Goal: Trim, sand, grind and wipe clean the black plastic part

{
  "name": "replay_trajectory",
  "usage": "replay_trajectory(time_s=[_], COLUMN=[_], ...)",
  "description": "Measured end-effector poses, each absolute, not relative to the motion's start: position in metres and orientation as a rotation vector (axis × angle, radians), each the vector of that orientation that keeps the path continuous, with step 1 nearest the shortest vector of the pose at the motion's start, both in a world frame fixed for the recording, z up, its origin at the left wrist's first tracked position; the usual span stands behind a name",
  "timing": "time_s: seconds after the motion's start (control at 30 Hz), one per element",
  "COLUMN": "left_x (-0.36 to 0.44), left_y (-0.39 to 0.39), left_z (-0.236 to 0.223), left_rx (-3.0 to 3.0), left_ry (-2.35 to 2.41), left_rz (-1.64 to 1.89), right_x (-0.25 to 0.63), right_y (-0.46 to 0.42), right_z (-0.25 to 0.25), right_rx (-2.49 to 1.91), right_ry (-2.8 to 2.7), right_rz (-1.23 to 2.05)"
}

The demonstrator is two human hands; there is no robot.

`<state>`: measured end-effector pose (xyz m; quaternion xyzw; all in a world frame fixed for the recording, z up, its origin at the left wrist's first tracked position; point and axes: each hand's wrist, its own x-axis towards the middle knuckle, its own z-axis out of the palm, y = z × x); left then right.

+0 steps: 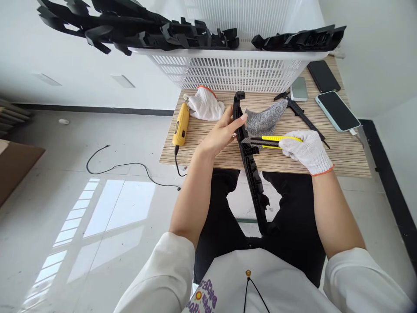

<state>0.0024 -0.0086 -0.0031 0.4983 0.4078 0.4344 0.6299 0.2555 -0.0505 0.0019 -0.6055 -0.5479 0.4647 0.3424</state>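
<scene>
My bare left hand [224, 130] grips a long black plastic part [249, 163] near its upper end. The part slants down past the table edge, and its lower end reaches between my legs. In a white knit glove with an orange cuff, my right hand [306, 150] is closed around a yellow utility knife [273, 141]. The knife's blade is out and points left, its tip at the side of the black part; whether it touches cannot be told. Behind the knife lies a grey knit glove or cloth [265, 119] on the table.
A white basket [234, 71] at the table's back carries several black plastic parts [156, 32]. On the wooden table [293, 167] lie a yellow corded tool [181, 126], a white glove [206, 104], black calipers [302, 115], a small grey-green box [299, 89] and two phones [337, 111]. A cable [130, 164] crosses the floor.
</scene>
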Motion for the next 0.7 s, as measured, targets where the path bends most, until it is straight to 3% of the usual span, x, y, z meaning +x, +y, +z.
replay_trajectory(time_s=[0.7], left_x=[0.009], left_y=[-0.01], left_z=[0.006], left_rx=[0.992], left_ry=[0.916], left_rz=[0.965], right_x=[0.248], right_y=[-0.053], right_z=[0.01], right_rx=[-1.545], right_ry=[-1.365], right_rz=[1.276])
